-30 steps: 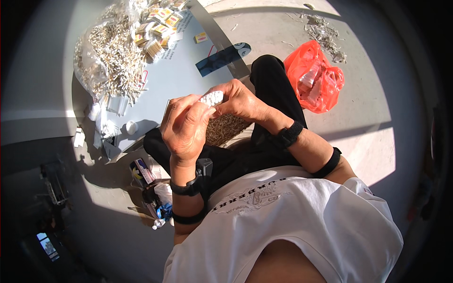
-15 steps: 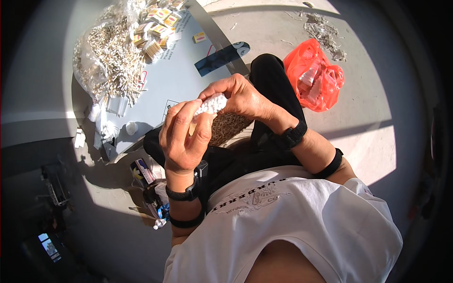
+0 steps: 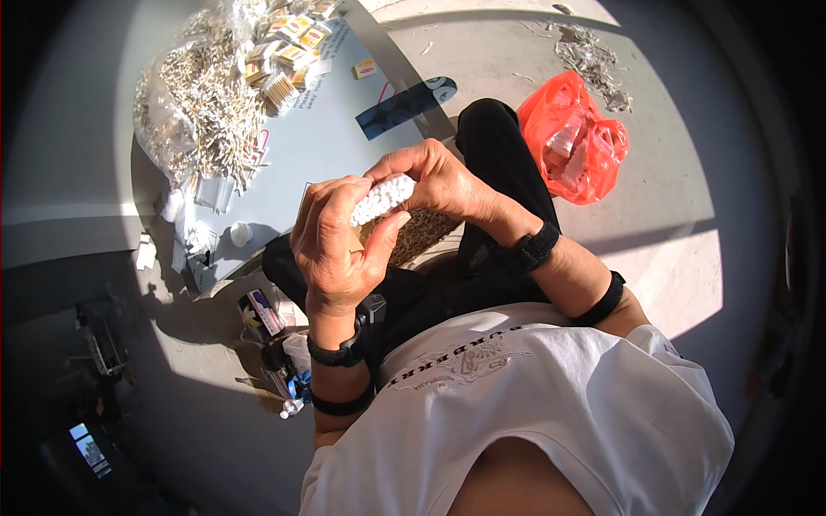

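Note:
Between my two hands, above my lap, is a tight bundle of cotton swabs [image 3: 381, 199], its packed white tips facing me. My left hand [image 3: 334, 245] has its fingers bent along the bundle's left side, with the thumb stretched out below the tips. From the right, my right hand [image 3: 443, 182] grips the bundle's other end with curled fingers; part of that grip is hidden behind the tips. Past my hands, a large heap of loose cotton swabs [image 3: 206, 103] spills from a clear plastic bag on the grey board [image 3: 297, 159].
Small yellow-and-white packs [image 3: 292, 56] lie beside the heap, near a dark blue strip [image 3: 400, 109]. A small white cup [image 3: 240, 233] stands at the board's near edge. On the floor at right sits a red plastic bag [image 3: 572, 142]. A brown textured block [image 3: 422, 236] shows below my hands.
My left thumb has swung down and away from the swab tips, uncovering more of them. The left fingers have shifted slightly, and the right hand has barely moved.

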Action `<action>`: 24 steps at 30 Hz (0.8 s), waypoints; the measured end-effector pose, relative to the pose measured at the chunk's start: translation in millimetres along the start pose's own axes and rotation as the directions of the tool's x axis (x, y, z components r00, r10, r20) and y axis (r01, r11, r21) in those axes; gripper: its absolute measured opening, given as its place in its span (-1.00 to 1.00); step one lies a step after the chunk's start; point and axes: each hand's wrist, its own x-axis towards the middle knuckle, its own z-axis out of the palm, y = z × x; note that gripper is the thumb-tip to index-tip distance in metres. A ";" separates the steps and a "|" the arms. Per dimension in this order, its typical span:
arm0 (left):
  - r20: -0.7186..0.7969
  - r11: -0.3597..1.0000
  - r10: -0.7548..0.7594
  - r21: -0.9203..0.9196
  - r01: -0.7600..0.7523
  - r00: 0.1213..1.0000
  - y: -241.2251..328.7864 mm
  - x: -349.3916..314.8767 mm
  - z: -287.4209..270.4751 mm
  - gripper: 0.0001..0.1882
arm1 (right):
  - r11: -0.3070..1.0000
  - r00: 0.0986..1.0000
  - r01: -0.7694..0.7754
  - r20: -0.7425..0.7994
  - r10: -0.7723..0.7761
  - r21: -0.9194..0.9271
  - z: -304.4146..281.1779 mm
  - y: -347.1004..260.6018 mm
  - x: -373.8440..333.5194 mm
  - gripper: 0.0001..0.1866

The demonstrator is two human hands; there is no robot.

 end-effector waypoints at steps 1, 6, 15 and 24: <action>0.014 1.000 0.004 0.009 -0.004 1.000 -0.5 0.3 -0.5 -0.47 | 1.000 1.000 -0.012 0.001 0.012 0.012 0.7 -1.1 0.1 -0.67; 0.018 0.999 -0.022 0.024 0.022 1.000 0.1 0.6 2.0 -0.54 | 1.000 1.000 -0.018 0.009 0.018 -0.001 -0.2 -2.4 -0.4 -0.66; -0.014 0.998 -0.056 0.009 0.056 0.998 -2.3 -0.8 6.3 -0.61 | 1.000 1.000 -0.006 0.007 0.006 0.001 -0.7 2.8 0.8 -0.67; -0.031 0.998 -0.069 -0.006 0.069 0.997 -2.5 -2.6 7.6 -0.60 | 1.000 1.000 -0.024 0.013 0.024 0.009 -1.1 4.0 0.8 -0.67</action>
